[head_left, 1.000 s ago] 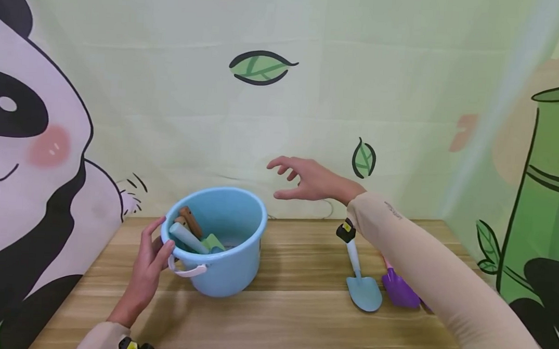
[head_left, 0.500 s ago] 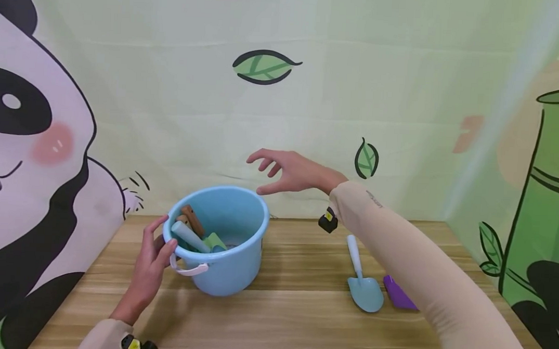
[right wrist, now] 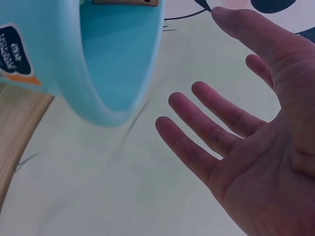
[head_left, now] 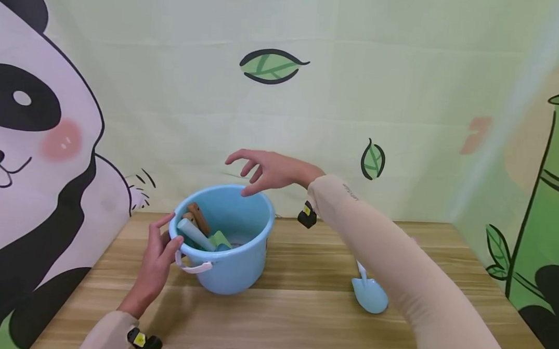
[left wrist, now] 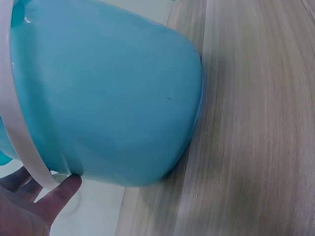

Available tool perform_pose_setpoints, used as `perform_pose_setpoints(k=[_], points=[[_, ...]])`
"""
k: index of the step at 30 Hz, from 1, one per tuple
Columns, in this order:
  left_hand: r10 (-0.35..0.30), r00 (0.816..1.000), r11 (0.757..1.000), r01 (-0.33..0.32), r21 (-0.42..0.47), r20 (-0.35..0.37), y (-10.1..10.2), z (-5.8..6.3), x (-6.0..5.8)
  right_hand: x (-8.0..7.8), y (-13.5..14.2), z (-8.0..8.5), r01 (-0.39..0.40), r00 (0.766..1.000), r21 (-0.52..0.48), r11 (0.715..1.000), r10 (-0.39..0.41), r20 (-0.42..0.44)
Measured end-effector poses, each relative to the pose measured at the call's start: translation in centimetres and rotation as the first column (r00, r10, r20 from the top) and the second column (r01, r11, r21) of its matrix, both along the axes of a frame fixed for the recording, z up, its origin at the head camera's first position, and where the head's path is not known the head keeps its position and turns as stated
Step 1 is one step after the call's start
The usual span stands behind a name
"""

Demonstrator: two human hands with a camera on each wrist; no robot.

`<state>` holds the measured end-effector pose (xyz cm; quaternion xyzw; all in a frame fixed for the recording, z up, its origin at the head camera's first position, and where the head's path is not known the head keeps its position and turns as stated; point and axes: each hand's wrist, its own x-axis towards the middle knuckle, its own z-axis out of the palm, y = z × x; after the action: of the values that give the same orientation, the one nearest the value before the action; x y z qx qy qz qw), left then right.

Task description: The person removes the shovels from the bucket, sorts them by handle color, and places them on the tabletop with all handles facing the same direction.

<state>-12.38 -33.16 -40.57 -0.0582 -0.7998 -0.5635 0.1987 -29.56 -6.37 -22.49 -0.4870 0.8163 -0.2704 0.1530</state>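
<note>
A light blue bucket [head_left: 233, 274] stands upright on the wooden table, its white carry handle [head_left: 195, 267] hanging down at the front left. My left hand [head_left: 156, 260] holds the bucket at its left rim, thumb on the near side. In the left wrist view, the thumb [left wrist: 64, 194] presses the wall beside the handle. Inside lean a light blue tool handle [head_left: 195, 234], brown handles [head_left: 199, 218] and a green piece [head_left: 220, 239]. Over the far right rim hovers my right hand [head_left: 272, 171], holding nothing, fingers spread and slightly bent.
A light blue toy trowel [head_left: 371, 295] lies on the table [head_left: 296, 321] to the right, its handle partly behind my right sleeve [head_left: 397, 263]. Behind the table hangs a printed backdrop [head_left: 193, 103] with a panda and leaves.
My right hand has moved left from beside the bucket to over its far rim. The right sleeve now covers the purple shovel and part of the trowel. The left hand keeps its hold.
</note>
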Motion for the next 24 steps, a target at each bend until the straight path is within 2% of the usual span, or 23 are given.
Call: perform_pose_setpoints(k=[7, 24], points=[[-0.005, 1.0, 1.0, 0.005, 0.001, 0.011, 0.0, 0.0, -0.1, 0.1, -1.9, 0.1, -0.068, 0.996, 0.064, 0.996, 0.064, 0.057], [0.013, 1.0, 1.0, -0.013, -0.019, -0.005, -0.2, -0.1, -0.2, 1.5, -7.4, -1.0, -0.139, 0.982, 0.173, 0.975, 0.112, 0.154]])
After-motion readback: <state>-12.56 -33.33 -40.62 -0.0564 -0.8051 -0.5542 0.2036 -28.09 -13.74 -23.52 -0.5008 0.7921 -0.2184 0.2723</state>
